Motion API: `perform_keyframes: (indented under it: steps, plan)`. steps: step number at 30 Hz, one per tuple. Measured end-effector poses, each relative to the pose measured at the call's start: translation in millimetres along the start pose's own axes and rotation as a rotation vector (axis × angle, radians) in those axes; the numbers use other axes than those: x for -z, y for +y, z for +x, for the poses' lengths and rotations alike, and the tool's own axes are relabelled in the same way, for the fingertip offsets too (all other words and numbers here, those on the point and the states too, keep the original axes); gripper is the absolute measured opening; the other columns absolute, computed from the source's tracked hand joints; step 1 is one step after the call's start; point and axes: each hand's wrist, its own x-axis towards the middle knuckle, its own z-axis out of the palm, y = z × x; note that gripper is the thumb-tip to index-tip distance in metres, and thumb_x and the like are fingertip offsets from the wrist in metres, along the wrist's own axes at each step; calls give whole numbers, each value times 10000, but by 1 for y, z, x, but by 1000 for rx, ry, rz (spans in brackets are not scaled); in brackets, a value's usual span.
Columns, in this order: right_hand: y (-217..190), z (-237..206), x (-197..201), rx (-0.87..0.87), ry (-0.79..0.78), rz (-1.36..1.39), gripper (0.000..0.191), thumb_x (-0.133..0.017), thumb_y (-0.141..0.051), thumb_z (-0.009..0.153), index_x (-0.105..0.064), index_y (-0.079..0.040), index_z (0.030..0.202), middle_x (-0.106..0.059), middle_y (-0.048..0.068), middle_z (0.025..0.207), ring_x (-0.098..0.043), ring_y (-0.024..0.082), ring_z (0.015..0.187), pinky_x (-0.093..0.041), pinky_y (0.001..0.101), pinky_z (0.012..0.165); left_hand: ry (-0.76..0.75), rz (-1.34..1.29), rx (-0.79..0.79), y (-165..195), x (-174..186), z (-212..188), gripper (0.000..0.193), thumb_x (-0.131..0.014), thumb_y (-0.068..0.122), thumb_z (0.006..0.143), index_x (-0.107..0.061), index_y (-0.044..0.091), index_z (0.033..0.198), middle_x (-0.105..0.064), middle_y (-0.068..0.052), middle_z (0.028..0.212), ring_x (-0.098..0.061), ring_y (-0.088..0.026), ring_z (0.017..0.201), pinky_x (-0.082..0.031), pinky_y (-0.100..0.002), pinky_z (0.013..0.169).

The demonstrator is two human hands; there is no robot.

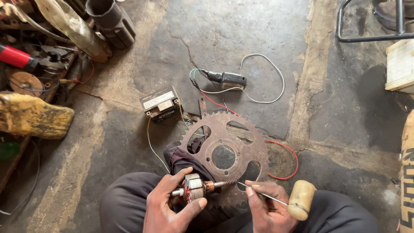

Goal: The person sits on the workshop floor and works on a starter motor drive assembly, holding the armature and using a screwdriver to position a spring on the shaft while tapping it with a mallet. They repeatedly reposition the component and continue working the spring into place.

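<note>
My left hand [166, 205] grips a small motor armature [196, 187] with copper windings and a threaded shaft that points right. My right hand [265, 207] holds a thin metal tool with a pale wooden handle [301, 199]; its tip [239, 184] sits just off the end of the armature shaft. Both hands hover over my lap, above a large rusty sprocket [224, 157] lying on the floor.
A small battery [160, 103] with thin wires, a black component [226, 80] with white, red and green wires, and a red wire loop [289, 164] lie on the cracked concrete. Scrap parts and a yellow block [32, 115] crowd the left; a metal frame [371, 26] stands top right.
</note>
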Motion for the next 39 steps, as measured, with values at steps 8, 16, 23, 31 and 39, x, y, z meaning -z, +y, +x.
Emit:
perform_keyframes:
  steps: [8,16,23,31,39]
  plan:
    - [4,-1,-4,147,-108,-109,182,-707,122,833,-640,17,964,-761,184,959,-750,205,885,-595,300,872,2,9,-91,-2,0,10,584,-855,161,650,-711,57,1206,-794,-78,957,-800,-151,898,-621,-296,771]
    - [7,-4,-5,191,-113,-130,202,-731,103,840,-651,-15,984,-765,184,952,-762,224,889,-594,329,918,39,106,-195,-6,0,17,533,-870,245,649,-725,37,1117,-812,-82,921,-811,-152,852,-619,-312,775]
    - [3,-4,-7,181,-136,-132,208,-741,84,847,-653,-30,996,-771,187,954,-768,220,872,-611,321,848,58,83,-176,-4,-1,16,434,-849,294,720,-742,26,1045,-827,-63,831,-829,-137,788,-631,-288,744]
    - [5,2,-6,306,-198,-200,202,-757,45,850,-651,-48,995,-769,165,965,-770,208,849,-618,311,794,154,129,-176,-2,-7,15,406,-848,319,722,-745,34,992,-820,-55,758,-828,-126,716,-638,-287,682]
    - [6,6,-4,327,-223,-181,205,-745,45,841,-651,-56,992,-773,159,950,-772,202,825,-621,295,768,163,113,-193,1,-9,14,393,-851,295,714,-746,38,992,-830,-49,777,-826,-124,736,-630,-284,698]
